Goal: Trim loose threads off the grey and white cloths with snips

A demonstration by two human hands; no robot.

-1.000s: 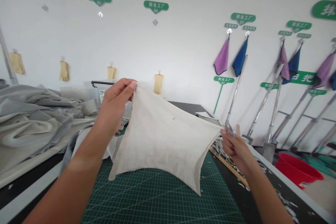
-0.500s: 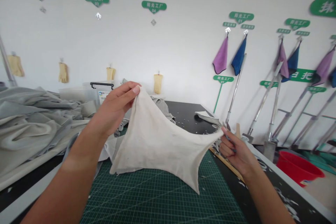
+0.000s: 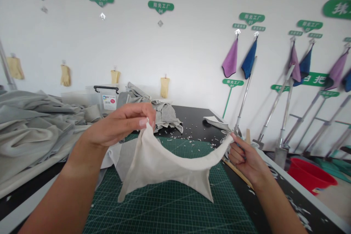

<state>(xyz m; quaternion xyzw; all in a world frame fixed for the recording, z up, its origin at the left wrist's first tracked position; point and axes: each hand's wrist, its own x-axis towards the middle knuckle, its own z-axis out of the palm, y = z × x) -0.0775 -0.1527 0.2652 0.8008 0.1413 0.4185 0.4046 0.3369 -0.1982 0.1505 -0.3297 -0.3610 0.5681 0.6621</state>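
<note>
Here I am on the head view, taking the cloth (image 3: 170,170) as my clock centre. It's the pale piece strung between my two hands, over the green mat (image 3: 164,212). My left hand (image 3: 123,122), at ten o'clock, has thumb and fingers together, clamped on one upper corner. My right hand (image 3: 245,155), at three, pinches the other. Between them the top edge sags in a deep curve; two lower corners hang, and I can't tell whether they touch the mat.

So I read this step as holding the piece up by its corners. The next move, I'd judge, calls for both pinches firm and an even pull to take out that sag. There's a blade-like grey thing just past my right fingertips; whether I hold it, I can't tell. Small scraps (image 3: 189,140) litter one o'clock, a grey heap (image 3: 166,113) sits at twelve, and a big fabric pile (image 3: 41,124) fills ten, beyond my left hand.
</note>
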